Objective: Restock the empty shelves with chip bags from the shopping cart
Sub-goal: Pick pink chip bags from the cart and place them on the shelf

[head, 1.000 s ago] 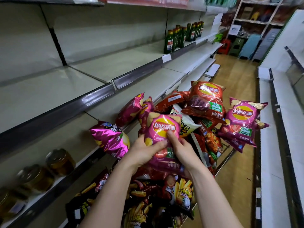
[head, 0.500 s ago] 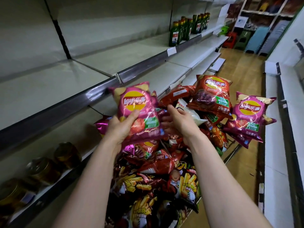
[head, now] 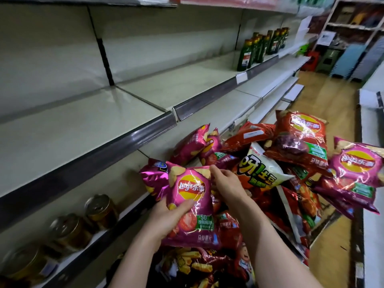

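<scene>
Single head-worn wide-angle view, forward and down, close above the chip bags (head: 259, 173), shelves (head: 83, 125) at left.

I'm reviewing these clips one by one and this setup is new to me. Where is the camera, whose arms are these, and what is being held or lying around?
No machine here: one camera sits on a person's head, looking forward and down, so the two bare arms are the wearer's own. The left hand grips a pink chip bag from below, thumb on its front. The right hand has its fingers at the bag's top corner; whether they pinch it is unclear. Behind them lies a heap of chip bags, red, pink and white. Along the left run store shelves, with green bottles farther down and jars on the lower shelf.
</scene>
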